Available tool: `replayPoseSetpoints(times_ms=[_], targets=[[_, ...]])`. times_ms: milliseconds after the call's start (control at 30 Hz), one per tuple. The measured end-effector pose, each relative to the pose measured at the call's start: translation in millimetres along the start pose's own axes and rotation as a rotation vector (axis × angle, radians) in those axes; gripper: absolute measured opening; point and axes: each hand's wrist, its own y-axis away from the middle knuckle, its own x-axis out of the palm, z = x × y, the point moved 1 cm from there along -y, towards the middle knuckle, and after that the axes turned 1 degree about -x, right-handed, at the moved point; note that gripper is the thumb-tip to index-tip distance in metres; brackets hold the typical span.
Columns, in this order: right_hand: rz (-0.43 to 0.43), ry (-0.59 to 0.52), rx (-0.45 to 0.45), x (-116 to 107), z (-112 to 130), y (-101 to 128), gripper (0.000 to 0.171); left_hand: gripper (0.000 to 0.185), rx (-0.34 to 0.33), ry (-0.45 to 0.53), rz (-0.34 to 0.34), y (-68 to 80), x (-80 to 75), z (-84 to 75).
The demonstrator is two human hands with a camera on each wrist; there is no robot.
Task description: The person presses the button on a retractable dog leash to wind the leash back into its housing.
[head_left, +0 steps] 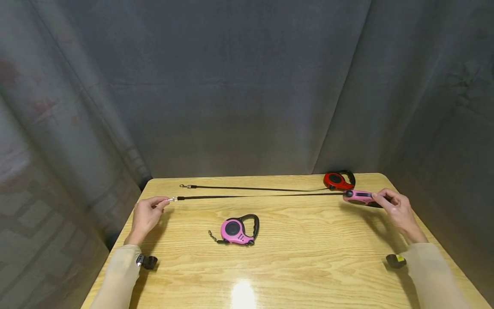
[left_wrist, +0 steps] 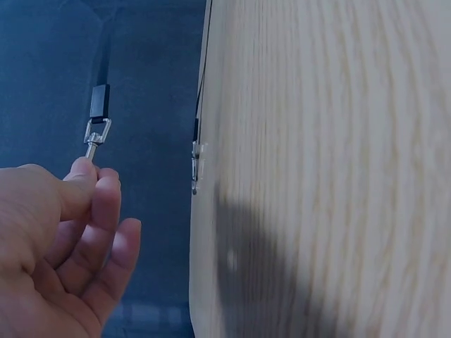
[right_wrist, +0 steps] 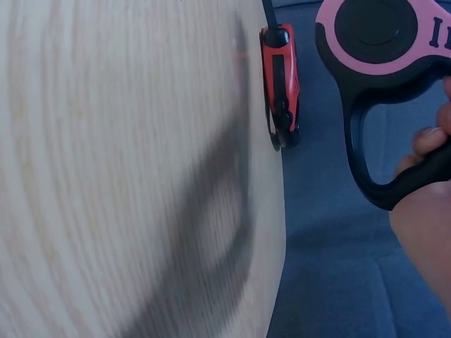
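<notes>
Left hand point(head_left: 146, 216) pinched metal clip point(head_left: 172, 199) above table point(head_left: 301, 257), black strap point(head_left: 258, 196) stretched rightward, second pink leash point(head_left: 238, 231) lay mid-table, red leash point(head_left: 338, 180) at far edge, right hand point(head_left: 397, 209) gripped pink leash handle point(head_left: 359, 196).

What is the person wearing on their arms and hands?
Both arms are covered by long, pale beige sleeves reaching the wrists. A small black device sits at the left wrist, and another with a yellow mark at the right wrist. The left hand and right hand are bare: no gloves.
</notes>
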Motion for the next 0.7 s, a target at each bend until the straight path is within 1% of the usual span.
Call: replayPoseSetpoints(times_ms=[300,567,700], targets=[[-0.029,-0.011,0.01,-2.3,3.7,-0.7,0.025,0.019,0.057,0.023,-0.016,-0.1,-2.2,-0.8],[0.034,0.053,0.009,-3.1,10.3,-0.4,0.022,0.018,0.095,0.054,-0.017,1.1,-3.2,-7.7],[0.04,0.035,-0.014,-1.2,10.9,0.0,0.019,0.017,0.116,0.064,-0.028,2.0,-2.1,-11.6]])
